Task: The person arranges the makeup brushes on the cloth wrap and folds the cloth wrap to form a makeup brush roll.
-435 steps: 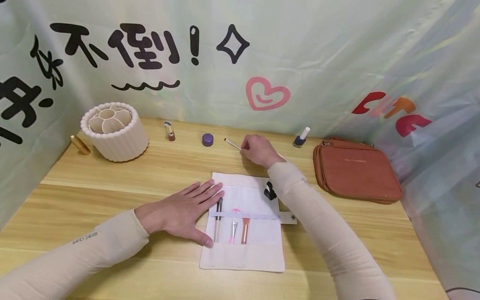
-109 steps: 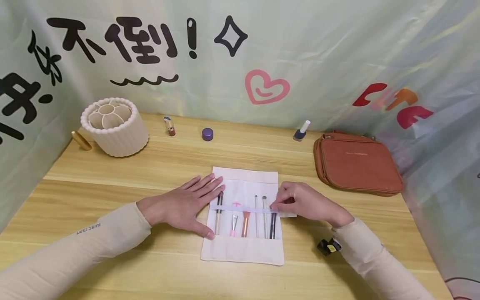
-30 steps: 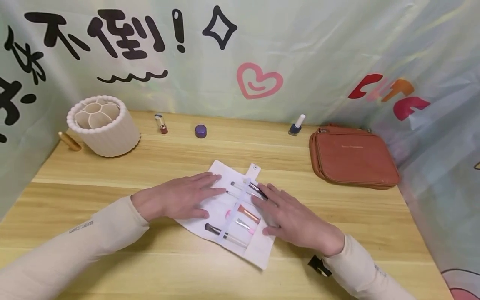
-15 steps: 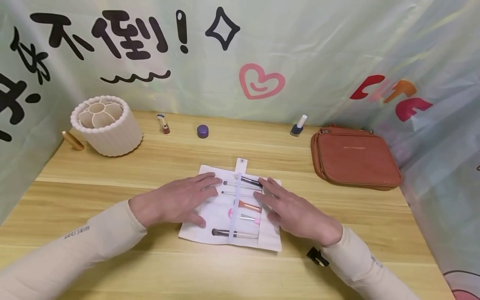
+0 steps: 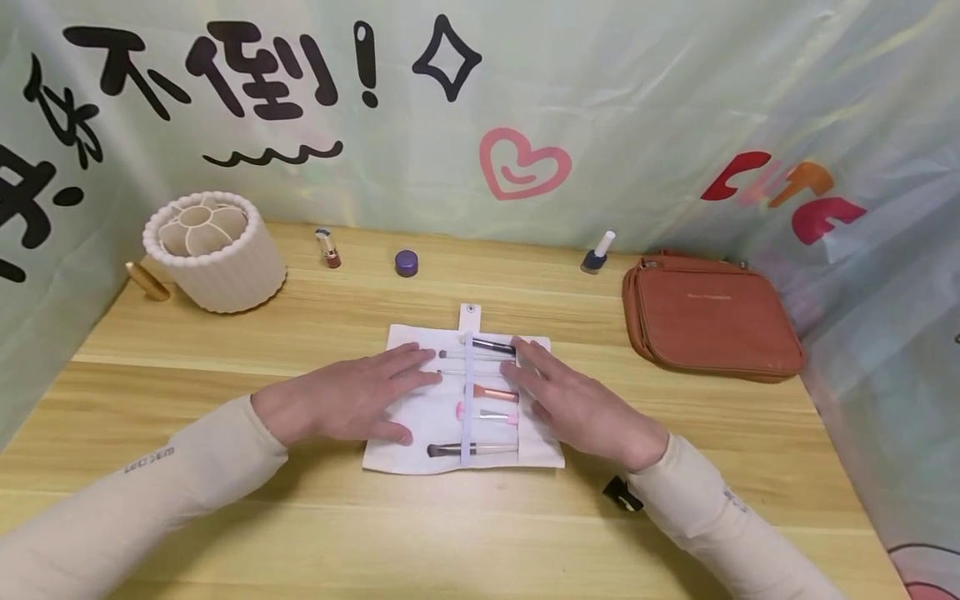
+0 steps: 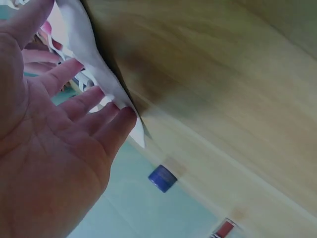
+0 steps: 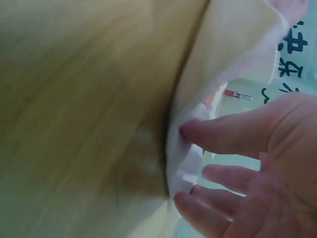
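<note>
Both hands lie flat with straight fingers, the left hand [image 5: 352, 402] and right hand [image 5: 579, 407] pressing opposite sides of the white brush roll [image 5: 420, 421] at the middle of the table [image 5: 225, 517], apparently pinning it flat.

White brush roll [image 5: 420, 433]; tan bag [image 5: 712, 321]; cream ribbed holder [image 5: 225, 271]

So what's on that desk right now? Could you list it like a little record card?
left hand: flat on the cloth brush roll, fingers straight
right hand: flat on the roll's other side
brushes: lie sideways under a pale strap
snap tab: points to the wall
far edge: ribbed holder, lipstick, purple jar, nail polish
right side: brown pouch
</note>
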A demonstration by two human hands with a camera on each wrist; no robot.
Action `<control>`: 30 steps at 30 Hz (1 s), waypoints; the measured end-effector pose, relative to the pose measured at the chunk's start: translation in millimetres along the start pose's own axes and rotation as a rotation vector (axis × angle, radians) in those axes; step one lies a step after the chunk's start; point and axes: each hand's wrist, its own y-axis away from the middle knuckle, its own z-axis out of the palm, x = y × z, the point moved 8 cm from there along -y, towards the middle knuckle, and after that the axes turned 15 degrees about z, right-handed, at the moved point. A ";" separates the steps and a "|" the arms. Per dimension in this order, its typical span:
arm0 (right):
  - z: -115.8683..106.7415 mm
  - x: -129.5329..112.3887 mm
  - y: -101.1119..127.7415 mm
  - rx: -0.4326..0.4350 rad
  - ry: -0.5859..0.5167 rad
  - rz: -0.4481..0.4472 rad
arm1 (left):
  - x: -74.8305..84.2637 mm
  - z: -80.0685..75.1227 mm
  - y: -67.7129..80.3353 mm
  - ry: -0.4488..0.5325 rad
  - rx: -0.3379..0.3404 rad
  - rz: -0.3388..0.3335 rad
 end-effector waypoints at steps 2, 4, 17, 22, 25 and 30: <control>0.3 -0.6 0.8 0.013 -0.002 -0.009 | -2.1 -0.2 -0.2 0.002 -0.004 -0.002; 0.6 -2.2 4.2 0.009 -0.015 -0.021 | -2.6 -0.4 0.4 0.006 -0.007 0.002; 7.8 -5.0 33.8 -0.122 -0.105 -0.043 | 19.1 8.3 11.2 0.014 -0.012 0.082; -5.1 2.3 24.0 -0.046 -0.192 -0.013 | 19.3 -8.4 7.3 0.034 0.106 0.083; -9.7 12.1 15.4 -0.022 -0.257 0.051 | 11.6 -18.5 4.6 0.073 0.206 0.054; -12.4 24.4 3.8 0.001 -0.300 0.139 | -11.6 -25.9 1.9 0.182 0.284 -0.064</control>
